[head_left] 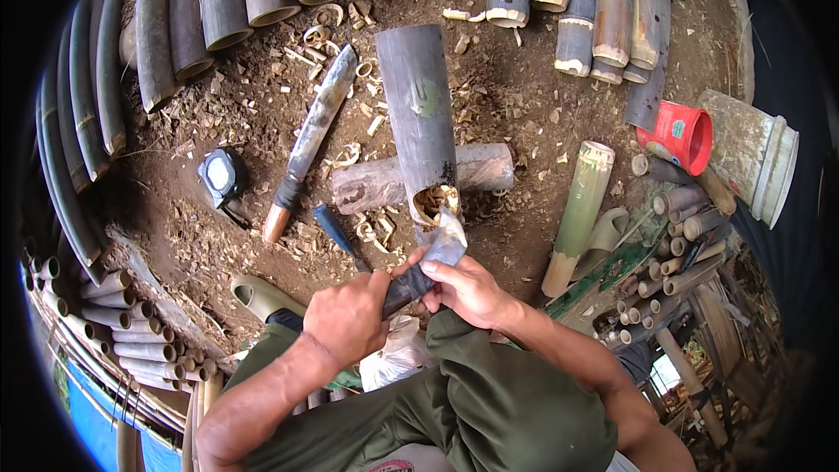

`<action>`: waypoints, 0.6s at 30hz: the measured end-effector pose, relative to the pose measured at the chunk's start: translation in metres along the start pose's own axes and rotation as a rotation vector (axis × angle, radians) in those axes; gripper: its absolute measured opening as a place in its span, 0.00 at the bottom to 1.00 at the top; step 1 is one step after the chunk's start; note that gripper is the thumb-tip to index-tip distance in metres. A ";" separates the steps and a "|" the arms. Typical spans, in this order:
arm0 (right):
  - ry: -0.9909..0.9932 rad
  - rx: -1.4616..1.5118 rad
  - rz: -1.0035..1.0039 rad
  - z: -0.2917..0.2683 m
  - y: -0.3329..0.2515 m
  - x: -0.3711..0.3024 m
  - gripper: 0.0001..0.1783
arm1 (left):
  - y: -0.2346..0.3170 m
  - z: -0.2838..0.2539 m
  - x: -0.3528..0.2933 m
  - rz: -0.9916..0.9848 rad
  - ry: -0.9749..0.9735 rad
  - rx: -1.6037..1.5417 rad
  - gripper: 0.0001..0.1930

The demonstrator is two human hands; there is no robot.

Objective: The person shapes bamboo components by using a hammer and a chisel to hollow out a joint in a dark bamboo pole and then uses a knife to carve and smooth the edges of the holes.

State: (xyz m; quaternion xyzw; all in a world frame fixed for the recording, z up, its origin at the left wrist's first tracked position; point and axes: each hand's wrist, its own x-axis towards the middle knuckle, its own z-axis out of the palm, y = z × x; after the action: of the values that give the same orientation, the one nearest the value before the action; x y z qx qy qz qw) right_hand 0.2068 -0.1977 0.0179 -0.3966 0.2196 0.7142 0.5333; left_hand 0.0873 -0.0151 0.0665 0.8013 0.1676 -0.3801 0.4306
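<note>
Gripping: the left hand is wrapped around the dark handle of a knife; the right hand clasps it just ahead, thumb laid near the base of the blade.
Hands: close together, both clamped on the knife.
Blade tip: at the open near end of a grey bamboo tube; whether it touches the inner wall, I cannot tell.
Tube: pointing away from the person, resting across a bamboo log on the earthen floor.
Left of tube: a machete lying slantwise, a blue-handled tool near the left hand, and a round black-and-pale device farther out.
Right of tube: a green bamboo piece, then a red container beside a whitish bucket.
Shavings: pale curls scattered around the log.
</note>
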 end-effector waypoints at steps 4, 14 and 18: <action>0.162 -0.268 0.013 0.003 -0.008 -0.002 0.13 | 0.002 0.013 0.013 -0.093 -0.252 -0.286 0.22; 0.431 -1.184 -0.335 -0.013 -0.012 -0.016 0.12 | 0.065 0.118 0.037 -0.097 0.231 -0.881 0.26; 0.245 -1.284 -0.674 0.003 -0.039 -0.056 0.14 | 0.072 0.132 0.054 0.277 0.439 -0.947 0.30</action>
State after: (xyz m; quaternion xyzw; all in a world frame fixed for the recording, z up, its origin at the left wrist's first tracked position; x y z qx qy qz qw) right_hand 0.2489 -0.2152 0.0683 -0.7538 -0.3179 0.4500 0.3581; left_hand 0.1041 -0.1671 0.0219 0.5949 0.2993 -0.0260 0.7455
